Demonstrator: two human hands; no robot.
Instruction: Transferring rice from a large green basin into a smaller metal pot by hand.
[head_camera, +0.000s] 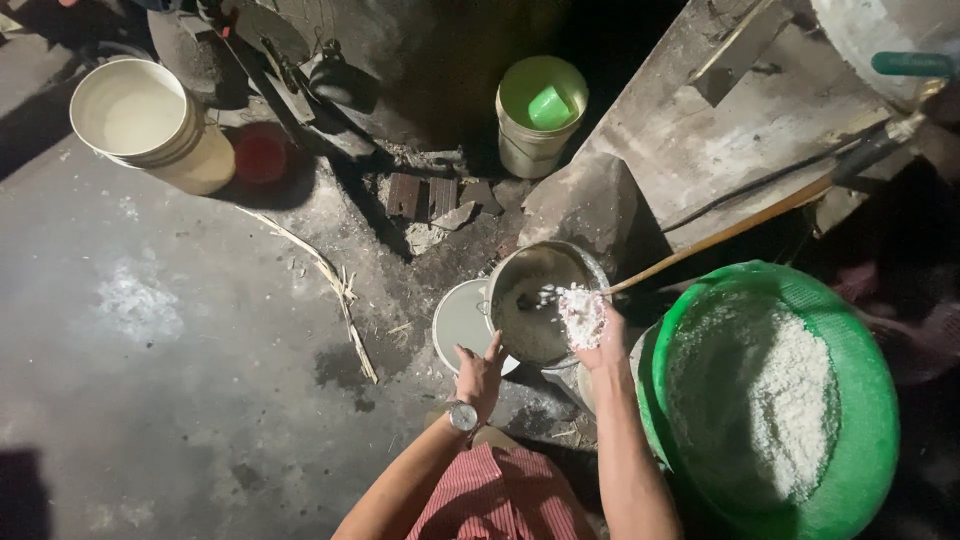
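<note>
One metal pot (540, 300), tilted on its side, mouth facing up toward the camera; a long wooden stick (720, 235) runs out of it toward the upper right. Left hand (480, 372), wristwatch on the wrist, rests against the pot's near rim with fingers spread and nothing held. Right hand (598, 335) is cupped at the pot's right edge, loosely closed around a clump of white rice (580, 312), grains spilling at the mouth. Whether the fingers press tight cannot be told.

One green basket (860, 400) just right of the right forearm, holding a heap of the same white grain. One flat white lid (462, 320) on the floor, touching the pot's left side.

Buckets, two: a cream bucket (150, 120) upper left, liquid inside; a second bucket with a green lid (540, 115) upper centre, a green cup on top. One small red bowl (262, 155) beside the cream bucket. One dry stalk (320, 275) lying across the floor.

Room: wide bare concrete floor (150, 380) left of the hands. Right side crowded, basket close against the arm. Behind the pot, broken bricks and a slanted grey slab (720, 130) hem it in.
</note>
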